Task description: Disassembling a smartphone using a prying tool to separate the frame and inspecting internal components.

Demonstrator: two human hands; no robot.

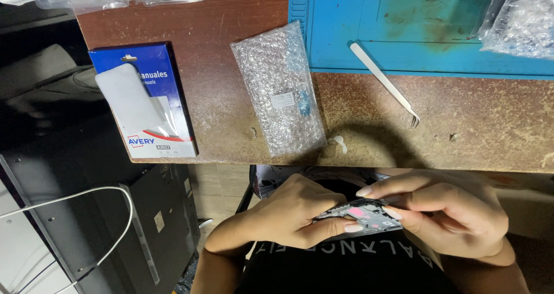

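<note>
Below the worn desk (231, 69) edge, your left hand (294, 213) and right hand (450, 213) both pinch the opened phone (360, 216), its long axis running between them

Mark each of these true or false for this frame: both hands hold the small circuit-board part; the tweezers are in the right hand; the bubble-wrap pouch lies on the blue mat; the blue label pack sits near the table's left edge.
1. Both hands, the left hand and right hand, hold the small circuit-board part. True.
2. The tweezers are in the right hand. False: they lie on the table, partly on the blue mat.
3. The bubble-wrap pouch lies on the blue mat. False: it lies on the brown tabletop beside it.
4. The blue label pack sits near the table's left edge. True.
</note>
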